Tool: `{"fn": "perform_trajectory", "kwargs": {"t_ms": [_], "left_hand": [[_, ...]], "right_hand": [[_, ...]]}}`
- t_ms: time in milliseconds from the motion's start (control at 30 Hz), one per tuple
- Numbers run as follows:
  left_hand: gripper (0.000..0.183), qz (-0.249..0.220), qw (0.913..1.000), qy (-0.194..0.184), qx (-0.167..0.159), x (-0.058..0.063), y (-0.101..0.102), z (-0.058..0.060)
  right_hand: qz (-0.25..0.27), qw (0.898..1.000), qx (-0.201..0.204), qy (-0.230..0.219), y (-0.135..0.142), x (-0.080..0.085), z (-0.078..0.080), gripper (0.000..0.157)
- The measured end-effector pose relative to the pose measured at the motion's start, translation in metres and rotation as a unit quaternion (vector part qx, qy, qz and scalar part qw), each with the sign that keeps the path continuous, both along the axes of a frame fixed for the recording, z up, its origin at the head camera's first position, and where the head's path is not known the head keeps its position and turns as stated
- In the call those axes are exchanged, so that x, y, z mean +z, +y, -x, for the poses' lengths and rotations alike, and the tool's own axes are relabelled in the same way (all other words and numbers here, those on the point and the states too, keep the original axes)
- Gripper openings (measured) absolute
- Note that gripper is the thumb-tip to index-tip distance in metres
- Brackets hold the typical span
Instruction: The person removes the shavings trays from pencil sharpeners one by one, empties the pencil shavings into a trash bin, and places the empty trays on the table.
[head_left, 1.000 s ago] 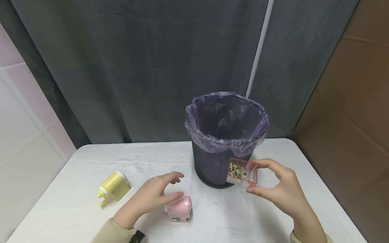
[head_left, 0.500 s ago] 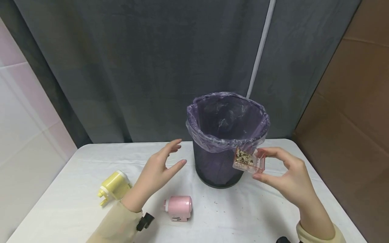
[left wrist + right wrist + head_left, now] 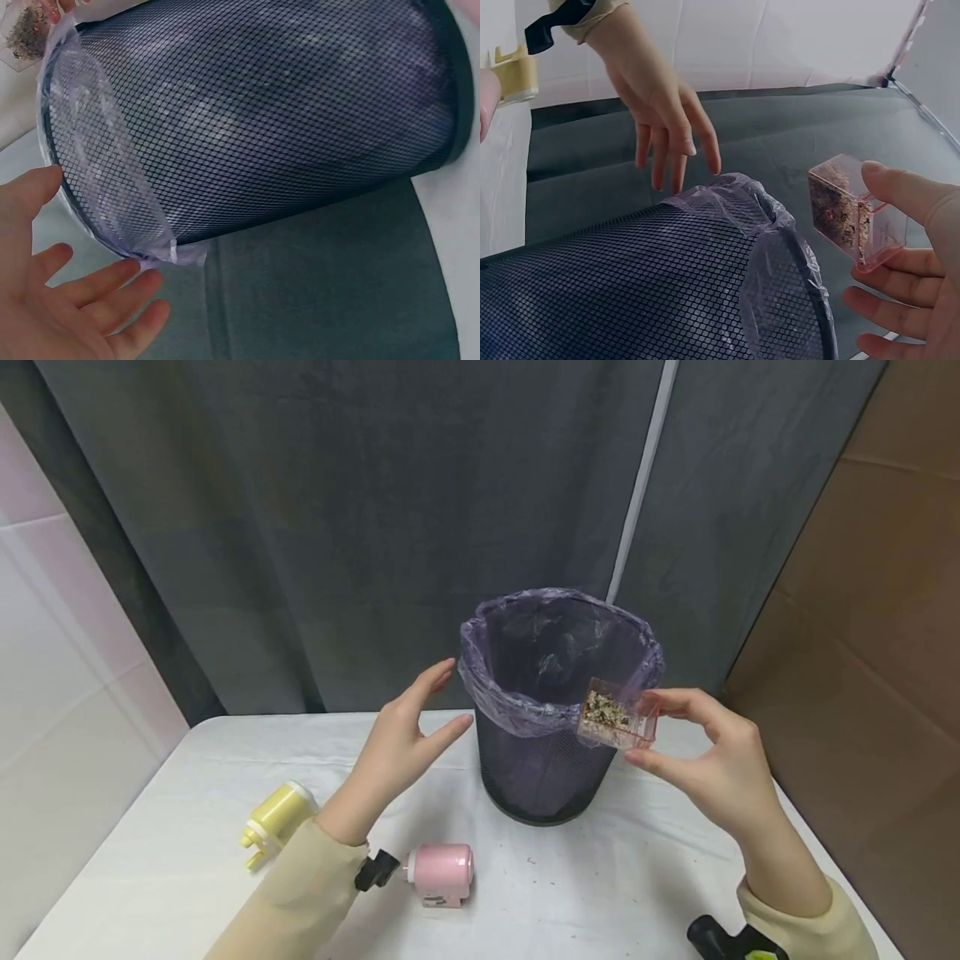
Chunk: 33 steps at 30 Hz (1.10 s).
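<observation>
My right hand (image 3: pixel 716 760) pinches a small clear pink shavings box (image 3: pixel 606 717) between thumb and fingers. Brownish crumbly shavings (image 3: pixel 840 206) fill part of the box, which is at the front right of the bin's rim in the head view. A black mesh waste bin (image 3: pixel 532 781) stands upright, lined with a translucent purple bag (image 3: pixel 491 697) folded over its rim. My left hand (image 3: pixel 401 739) is at the bin's left side with fingers extended and holds nothing. The left wrist view puts its fingertips (image 3: pixel 142 281) close to the rim; whether they touch the bag I cannot tell.
A pink crank-sharpener-like body (image 3: pixel 442 872) lies on the white tabletop (image 3: pixel 540 918), near my left sleeve. Further left lies a similar yellow one (image 3: pixel 281 817). Dark specks are scattered before the bin. A grey curtain (image 3: pixel 375 527) hangs behind, and a brown panel (image 3: pixel 862 610) borders the right.
My left hand has risen from above the pink body to beside the bin's rim. My right hand has raised the shavings box and moved it slightly right, up to the rim.
</observation>
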<state>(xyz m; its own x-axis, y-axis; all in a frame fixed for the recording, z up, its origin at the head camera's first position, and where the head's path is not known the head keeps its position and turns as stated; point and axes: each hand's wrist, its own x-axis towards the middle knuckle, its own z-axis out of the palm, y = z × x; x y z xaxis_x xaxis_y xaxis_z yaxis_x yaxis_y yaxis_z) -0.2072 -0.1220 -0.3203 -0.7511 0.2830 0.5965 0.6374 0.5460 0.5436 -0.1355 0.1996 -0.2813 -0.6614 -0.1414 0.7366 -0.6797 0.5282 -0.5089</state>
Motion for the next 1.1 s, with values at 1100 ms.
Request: {"fn": "perform_trajectory", "kwargs": {"t_ms": [1100], "left_hand": [[0.049,0.032,0.999,-0.022,0.022,0.021,0.024,0.02]], "right_hand": [[-0.024,0.995,-0.057,-0.075,0.007,0.017,0.043,0.049]]}}
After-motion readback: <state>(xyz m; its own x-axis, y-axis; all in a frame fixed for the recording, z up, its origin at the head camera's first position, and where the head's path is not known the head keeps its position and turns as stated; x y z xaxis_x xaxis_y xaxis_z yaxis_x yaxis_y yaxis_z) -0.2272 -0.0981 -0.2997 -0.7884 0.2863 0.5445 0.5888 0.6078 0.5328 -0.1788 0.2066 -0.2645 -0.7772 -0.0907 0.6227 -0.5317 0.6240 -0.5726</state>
